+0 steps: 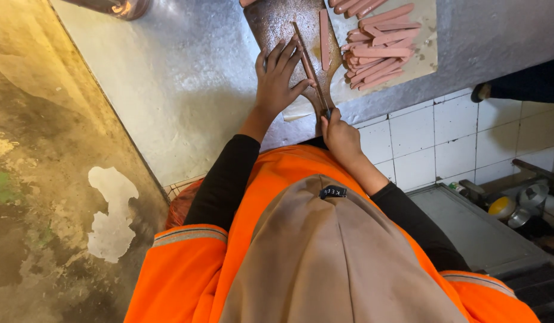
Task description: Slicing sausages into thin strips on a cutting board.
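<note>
My left hand (278, 75) lies flat on a dark wooden cutting board (271, 21), its fingers pressing down a pink sausage beside a knife blade. My right hand (340, 134) is closed on the handle of the long knife (308, 63), whose blade runs along the board under my left fingertips. One lengthwise sausage piece (325, 39) lies on the board to the right of the blade. Several cut sausage strips (378, 48) are piled on a pale sheet (425, 60) to the right of the board.
The board sits on a grey metal counter (187, 90) with a white tiled front (420, 143). Another person's dark sleeve (528, 84) reaches in at the right. A metal tray (474, 227) and small pots (510, 209) sit low on the right. Stained floor (50, 179) lies left.
</note>
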